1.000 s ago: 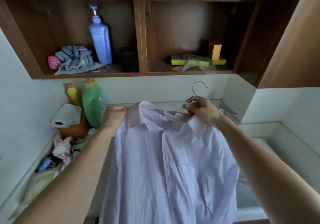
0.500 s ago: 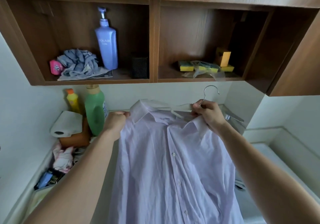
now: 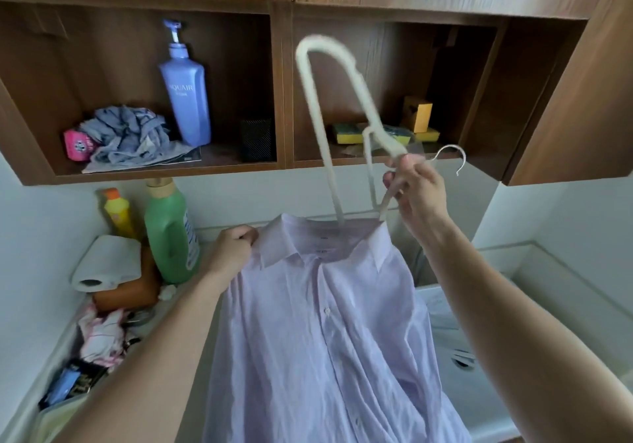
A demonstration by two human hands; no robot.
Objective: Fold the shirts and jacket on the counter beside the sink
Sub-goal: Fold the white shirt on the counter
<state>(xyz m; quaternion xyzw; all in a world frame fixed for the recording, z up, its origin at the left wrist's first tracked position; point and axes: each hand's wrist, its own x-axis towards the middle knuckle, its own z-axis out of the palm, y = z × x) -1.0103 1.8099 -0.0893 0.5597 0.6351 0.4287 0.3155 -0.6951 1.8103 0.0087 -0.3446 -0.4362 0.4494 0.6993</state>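
Left hand (image 3: 233,250) holds the shirt (image 3: 325,340) above the desk (image 3: 186,309) by its shoulder; right hand's (image 3: 416,196) grip clasps the hanger (image 3: 318,76), half out of the collar; next, likely: free it, lay shirt flat.

Both our arms are stretched forward, bare forearms either side of the shirt (image 3: 325,340). Our left hand (image 3: 236,247) is at the shirt's collar edge on our left, fingers curled, pinching the fabric. Our right hand (image 3: 416,191) is up above the shirt's collar on our right, wrist bent upward, fingers gripping the hanger (image 3: 310,76) at its neck. Right arm sits higher than left.
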